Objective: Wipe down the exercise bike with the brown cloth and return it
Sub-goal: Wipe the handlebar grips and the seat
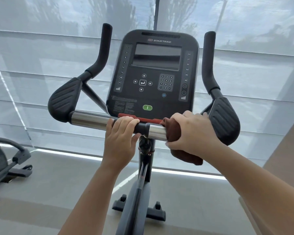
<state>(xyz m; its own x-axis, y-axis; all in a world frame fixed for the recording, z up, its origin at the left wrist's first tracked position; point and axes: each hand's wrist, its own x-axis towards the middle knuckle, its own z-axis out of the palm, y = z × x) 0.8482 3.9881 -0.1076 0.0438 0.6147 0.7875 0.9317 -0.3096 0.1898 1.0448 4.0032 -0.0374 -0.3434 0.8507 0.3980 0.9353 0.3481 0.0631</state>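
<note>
The exercise bike's black console (153,73) faces me, with a chrome handlebar (90,118) running across below it and black padded rests at both ends. My left hand (121,138) grips the bar's dark centre clamp, just left of the stem. My right hand (192,133) wraps the brown cloth (185,156) around the bar's right chrome section, next to the right pad (225,121). The cloth's loose end hangs below my wrist.
The bike's stem and front foot (139,211) stand on a grey floor. Another machine (5,161) sits at the lower left. Pale window blinds (41,65) fill the background. Two upright black grips (102,50) flank the console.
</note>
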